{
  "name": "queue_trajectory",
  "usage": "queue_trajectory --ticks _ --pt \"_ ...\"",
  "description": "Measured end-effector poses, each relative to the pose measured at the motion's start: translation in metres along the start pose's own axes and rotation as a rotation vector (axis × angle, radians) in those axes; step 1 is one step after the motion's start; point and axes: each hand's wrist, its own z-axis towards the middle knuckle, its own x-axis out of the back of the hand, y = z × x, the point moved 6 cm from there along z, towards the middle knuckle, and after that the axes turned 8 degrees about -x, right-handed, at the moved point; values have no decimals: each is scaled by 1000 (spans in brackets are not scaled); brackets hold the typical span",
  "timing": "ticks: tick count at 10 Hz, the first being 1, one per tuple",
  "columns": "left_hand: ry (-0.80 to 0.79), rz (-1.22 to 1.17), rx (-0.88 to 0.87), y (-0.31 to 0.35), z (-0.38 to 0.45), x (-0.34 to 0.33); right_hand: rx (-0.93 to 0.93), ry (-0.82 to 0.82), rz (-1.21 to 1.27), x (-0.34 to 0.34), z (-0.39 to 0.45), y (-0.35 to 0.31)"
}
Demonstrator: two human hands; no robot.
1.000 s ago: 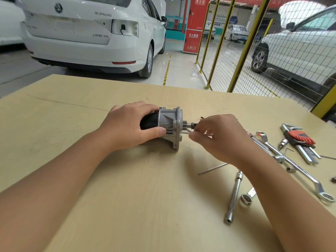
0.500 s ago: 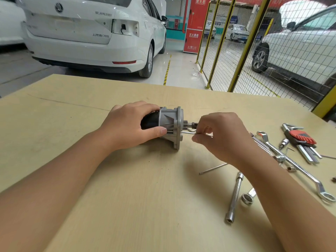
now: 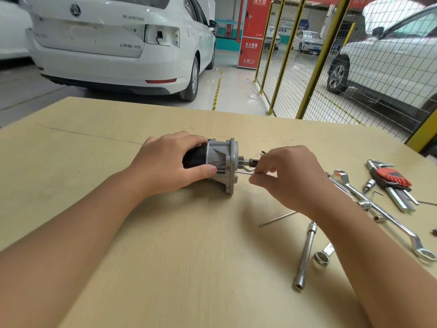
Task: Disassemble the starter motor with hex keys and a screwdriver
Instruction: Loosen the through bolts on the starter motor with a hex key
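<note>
The starter motor [image 3: 218, 165] lies on its side near the middle of a pale wooden table [image 3: 94, 162], its grey flanged end facing right and its dark body facing left. The left hand [image 3: 169, 165] grips the dark body from above, fingers curled over the top and thumb pressed against the near side by the grey housing. The right hand [image 3: 287, 172] is just beside the flange, its thumb and fingers pinching a thin hex key [image 3: 244, 172] whose tip meets the face of the flange below the short shaft that sticks out.

To the right on the table lie other tools: a folding hex key set [image 3: 392, 183] with a red and black holder, a long ring spanner [image 3: 383, 211], a socket extension bar [image 3: 305, 254], a second spanner [image 3: 324, 254] partly hidden by the right forearm, a thin rod [image 3: 276, 218] and a small socket bit [image 3: 369, 185].

Behind the table stands a white car [image 3: 113, 43] with a Skoda badge and the word SUPERB on its boot lid; smaller Chinese lettering sits lower on the lid, too small to read surely. A red cabinet [image 3: 254, 31] carries white Chinese characters, 消火栓 at the top and 灭火器箱 lower down, and a line ending in 119 near the bottom. A yellow-framed wire fence [image 3: 307, 55] runs along the right, with another white car [image 3: 390, 55] behind it.
</note>
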Motion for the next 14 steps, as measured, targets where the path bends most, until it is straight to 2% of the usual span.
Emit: queue_trajectory --ticks 3,4,7,8,10,12,14 --pt "-2 13 -2 -1 0 0 -12 -49 -19 -4 -1 7" --pt "-5 18 -5 -1 0 0 0 -39 -71 -7 0 5" --pt "-5 17 -4 0 0 1 -25 46 -1 2 -2 -2" --pt "-5 18 -5 0 0 1 -42 16 18 0 -2 2" --pt "-6 21 -6 0 0 1 -43 -51 -117 -7 0 6" --pt "-7 15 -5 0 0 1 -60 25 -19 1 -1 3" --pt "-3 7 0 0 0 0 -74 -6 -31 0 -1 6"
